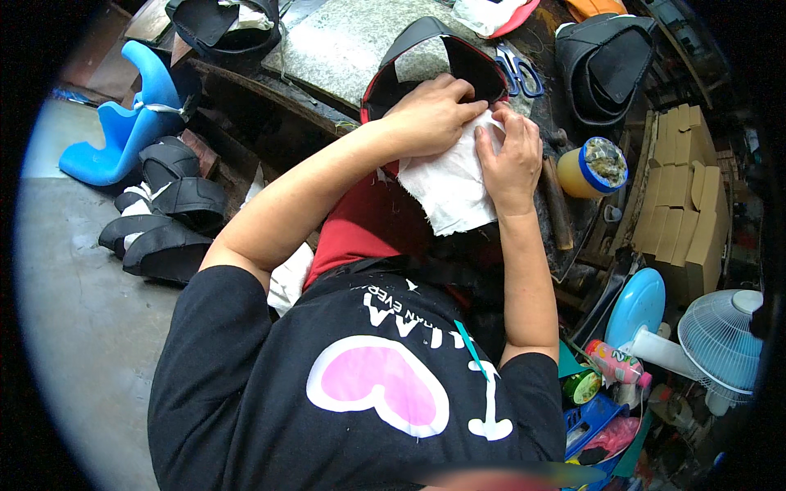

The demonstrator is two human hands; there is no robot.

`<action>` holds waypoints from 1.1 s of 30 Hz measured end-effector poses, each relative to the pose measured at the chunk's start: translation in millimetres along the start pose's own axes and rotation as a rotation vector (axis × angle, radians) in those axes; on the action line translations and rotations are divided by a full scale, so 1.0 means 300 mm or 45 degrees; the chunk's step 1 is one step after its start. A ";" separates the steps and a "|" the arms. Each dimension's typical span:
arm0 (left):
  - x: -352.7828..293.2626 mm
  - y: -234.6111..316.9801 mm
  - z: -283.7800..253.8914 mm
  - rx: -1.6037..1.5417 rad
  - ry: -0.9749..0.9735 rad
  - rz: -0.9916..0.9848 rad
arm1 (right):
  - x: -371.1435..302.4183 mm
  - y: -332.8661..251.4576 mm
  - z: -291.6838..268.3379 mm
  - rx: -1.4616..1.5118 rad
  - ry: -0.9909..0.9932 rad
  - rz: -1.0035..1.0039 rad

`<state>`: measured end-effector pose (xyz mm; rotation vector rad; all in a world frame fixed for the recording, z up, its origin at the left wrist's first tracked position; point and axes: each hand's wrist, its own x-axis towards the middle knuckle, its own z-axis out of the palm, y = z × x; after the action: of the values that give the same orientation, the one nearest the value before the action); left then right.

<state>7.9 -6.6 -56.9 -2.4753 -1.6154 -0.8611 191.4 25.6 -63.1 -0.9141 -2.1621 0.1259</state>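
A black curved piece with a red edge (419,30), like a shoe or bag upper, stands open at the front of the workbench. White cloth with a frayed edge (450,192) hangs from its near side. My left hand (434,114) reaches over the opening, fingers bent, its thumb closed against the top of the cloth. My right hand (511,159) pinches the cloth's right upper part between thumb and fingers, close to the left thumb. The fingertips partly hide the edge where cloth and piece meet.
Blue-handled scissors (520,72) lie beyond my right hand. To the right are a yellowish jar with a blue rim (591,168), a wooden-handled tool (557,204), cardboard boxes (679,204) and a fan (720,344). Stacked black pieces (172,245) and a blue form (123,135) stand left.
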 end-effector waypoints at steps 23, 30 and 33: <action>0.118 -0.081 -0.091 -0.389 -0.358 -0.226 | 0.163 0.085 -0.046 -0.034 -0.113 0.132; 0.238 -0.098 -0.106 -0.063 -0.578 -0.054 | 0.176 0.092 -0.041 -0.283 0.011 -0.165; 0.200 -0.073 -0.080 -0.038 -0.410 -0.069 | 0.148 0.102 -0.024 -0.216 -0.041 -0.068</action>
<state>-3.4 44.5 -13.1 -2.7155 -1.7792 -0.5131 194.1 75.7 -41.6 -0.9543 -2.2513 -0.0706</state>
